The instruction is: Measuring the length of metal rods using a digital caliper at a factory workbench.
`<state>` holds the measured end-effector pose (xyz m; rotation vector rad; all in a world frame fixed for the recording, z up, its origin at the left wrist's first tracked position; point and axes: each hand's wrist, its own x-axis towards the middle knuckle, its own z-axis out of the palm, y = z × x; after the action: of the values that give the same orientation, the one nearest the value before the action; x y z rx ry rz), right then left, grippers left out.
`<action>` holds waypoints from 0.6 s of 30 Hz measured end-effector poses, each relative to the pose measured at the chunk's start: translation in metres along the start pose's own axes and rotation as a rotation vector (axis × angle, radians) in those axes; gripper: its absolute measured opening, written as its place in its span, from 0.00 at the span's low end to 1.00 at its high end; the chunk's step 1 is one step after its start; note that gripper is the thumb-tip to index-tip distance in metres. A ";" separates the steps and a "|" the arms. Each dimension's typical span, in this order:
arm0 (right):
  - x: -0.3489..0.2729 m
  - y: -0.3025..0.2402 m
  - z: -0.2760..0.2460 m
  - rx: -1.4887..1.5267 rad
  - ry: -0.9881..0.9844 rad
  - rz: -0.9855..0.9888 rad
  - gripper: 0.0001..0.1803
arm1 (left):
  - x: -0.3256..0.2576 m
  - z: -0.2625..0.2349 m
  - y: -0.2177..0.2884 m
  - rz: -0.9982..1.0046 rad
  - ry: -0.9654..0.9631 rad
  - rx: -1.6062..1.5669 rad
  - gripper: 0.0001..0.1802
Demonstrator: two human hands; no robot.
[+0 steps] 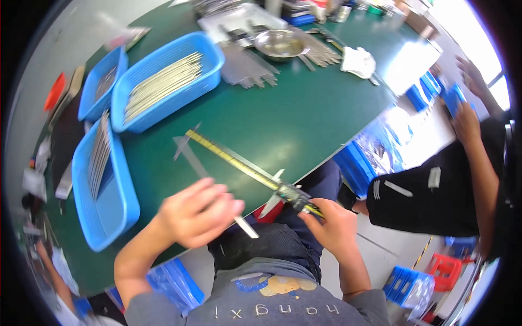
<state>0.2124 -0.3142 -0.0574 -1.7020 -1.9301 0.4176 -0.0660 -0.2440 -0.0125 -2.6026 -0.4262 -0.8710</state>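
Observation:
My left hand (198, 213) is closed around a thin flat metal strip (192, 157). One end of the strip reaches up over the green table, and the other (247, 227) pokes out below my fingers past the table edge. In my right hand (334, 225) is a caliper (236, 162), gripped at its dark slider end. Its yellow-marked beam slants up and left over the table, with its far end close to the strip's upper end. The caliper's jaws (270, 206) stick out near the table edge, and nothing shows between them. Slight motion blur softens my left hand.
Blue baskets stand at the left: one (215, 65) with pale rods, one (130, 212) with metal strips, and a smaller one (89, 111). Flat metal strips (244, 65), a steel bowl (280, 44) and a white cloth (359, 62) lie farther back. Another person's hand (466, 122) is at right.

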 end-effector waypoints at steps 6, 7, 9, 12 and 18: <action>-0.013 0.006 -0.012 -0.067 0.042 0.078 0.17 | -0.016 0.049 0.021 -0.081 0.049 -0.054 0.11; -0.012 0.007 -0.012 -0.074 0.019 0.053 0.17 | -0.018 0.049 0.022 -0.112 0.051 -0.040 0.11; -0.008 0.007 -0.012 -0.077 0.018 0.052 0.18 | -0.021 0.049 0.021 -0.129 0.025 -0.040 0.10; -0.009 0.009 -0.011 -0.017 -0.001 0.097 0.18 | -0.023 0.051 0.022 -0.163 0.029 -0.035 0.09; -0.008 0.008 -0.011 -0.040 0.019 0.066 0.18 | -0.026 0.057 0.025 -0.185 0.071 -0.066 0.08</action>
<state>0.2254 -0.3218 -0.0543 -1.7924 -1.8846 0.3881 -0.0469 -0.2457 -0.0769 -2.6135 -0.6370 -1.0510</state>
